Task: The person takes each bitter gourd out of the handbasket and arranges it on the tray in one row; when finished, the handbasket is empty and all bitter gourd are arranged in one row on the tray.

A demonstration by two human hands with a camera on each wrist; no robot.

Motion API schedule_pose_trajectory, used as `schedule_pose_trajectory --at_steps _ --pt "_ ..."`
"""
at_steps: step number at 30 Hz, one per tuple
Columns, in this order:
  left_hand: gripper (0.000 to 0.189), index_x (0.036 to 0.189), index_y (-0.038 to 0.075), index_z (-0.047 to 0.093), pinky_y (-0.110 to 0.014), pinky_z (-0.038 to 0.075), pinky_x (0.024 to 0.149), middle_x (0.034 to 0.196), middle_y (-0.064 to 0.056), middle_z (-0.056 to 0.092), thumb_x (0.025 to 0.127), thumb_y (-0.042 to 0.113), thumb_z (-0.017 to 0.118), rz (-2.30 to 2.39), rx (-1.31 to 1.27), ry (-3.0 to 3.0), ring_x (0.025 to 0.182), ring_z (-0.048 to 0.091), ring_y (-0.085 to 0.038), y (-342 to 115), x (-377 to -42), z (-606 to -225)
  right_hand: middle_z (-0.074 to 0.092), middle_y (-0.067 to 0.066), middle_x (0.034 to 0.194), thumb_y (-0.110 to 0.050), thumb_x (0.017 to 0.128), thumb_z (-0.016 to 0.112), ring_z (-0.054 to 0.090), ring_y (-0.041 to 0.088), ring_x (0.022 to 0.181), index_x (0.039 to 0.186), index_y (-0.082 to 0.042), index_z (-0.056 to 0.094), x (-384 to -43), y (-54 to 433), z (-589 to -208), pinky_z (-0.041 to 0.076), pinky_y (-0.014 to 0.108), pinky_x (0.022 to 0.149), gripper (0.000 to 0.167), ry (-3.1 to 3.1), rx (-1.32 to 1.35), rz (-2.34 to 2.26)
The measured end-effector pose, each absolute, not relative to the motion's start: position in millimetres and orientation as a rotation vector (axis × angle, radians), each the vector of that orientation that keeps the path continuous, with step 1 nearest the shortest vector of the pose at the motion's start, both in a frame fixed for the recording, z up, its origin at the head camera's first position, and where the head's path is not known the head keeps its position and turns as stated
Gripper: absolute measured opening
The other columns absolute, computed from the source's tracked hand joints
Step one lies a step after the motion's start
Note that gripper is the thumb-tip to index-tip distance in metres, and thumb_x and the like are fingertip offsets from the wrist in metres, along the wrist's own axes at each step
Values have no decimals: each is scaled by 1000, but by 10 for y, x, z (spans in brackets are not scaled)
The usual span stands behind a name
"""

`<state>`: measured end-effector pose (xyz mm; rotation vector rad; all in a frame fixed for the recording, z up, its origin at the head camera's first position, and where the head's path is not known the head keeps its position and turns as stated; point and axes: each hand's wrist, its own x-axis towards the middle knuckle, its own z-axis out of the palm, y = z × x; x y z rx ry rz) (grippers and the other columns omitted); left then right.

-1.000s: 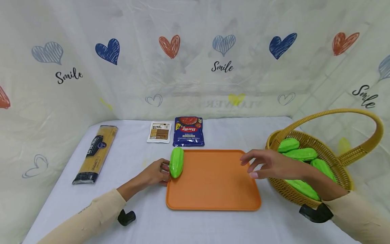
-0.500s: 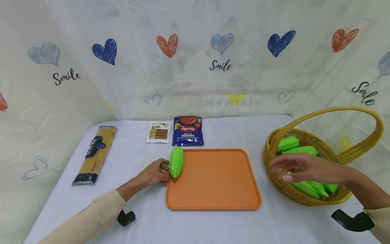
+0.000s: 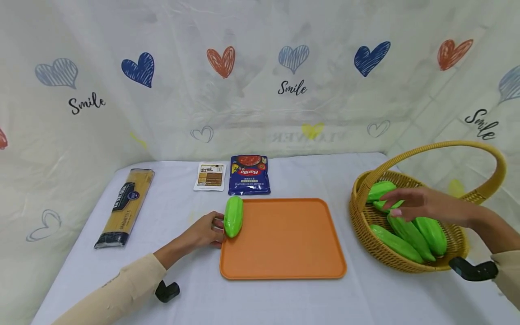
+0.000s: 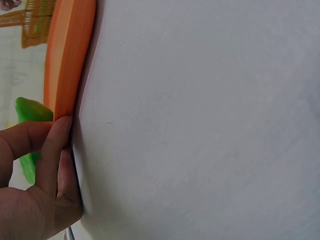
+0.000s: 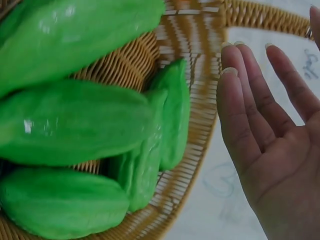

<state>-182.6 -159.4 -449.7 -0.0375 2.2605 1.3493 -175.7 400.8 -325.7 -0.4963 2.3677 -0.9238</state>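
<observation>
An orange tray [image 3: 284, 239] lies on the white table. A glossy green, gourd-like vegetable [image 3: 233, 216] sits along its left edge. My left hand [image 3: 206, 229] is at that edge; in the left wrist view its thumb and finger pinch the tray's rim [image 4: 75, 55], with the green vegetable just behind. My right hand [image 3: 426, 206] hovers over the wicker basket [image 3: 367, 239], holding nothing. The right wrist view shows its fingers extended and apart from several ridged green vegetables [image 5: 75, 122] inside the basket.
A spaghetti pack [image 3: 126, 207] lies at the left. Behind the tray are a small white packet [image 3: 210, 176] and a blue Barilla pouch [image 3: 249, 175]. The basket's tall handle [image 3: 447, 144] arches over its opening. A heart-printed cloth [image 3: 252, 104] hangs behind the table.
My right hand has moved right, from above the tray's right edge to over the basket. My left hand stays at the tray's left edge, and the vegetable there has not moved.
</observation>
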Motion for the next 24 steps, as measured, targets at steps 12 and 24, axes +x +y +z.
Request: schedule_pose_trajectory --at_steps 12,24 --pt "70 143 -3 43 -34 65 72 122 -18 56 79 -6 73 1381 -38 2238 98 65 -23 -1604 -1828 -4499 54 26 137 -22 104 52 63 0 105 148 4 40 -1983 4303 -3456 61 26 79 53 2462 -434 -827" --pt "70 141 -3 44 -34 65 72 120 -17 57 77 -6 73 1398 -51 2241 98 64 -23 -1612 -1844 -4542 50 31 140 -21 104 52 58 -9 105 146 7 41 -2108 4473 -3526 61 29 79 51 2389 -429 -819"
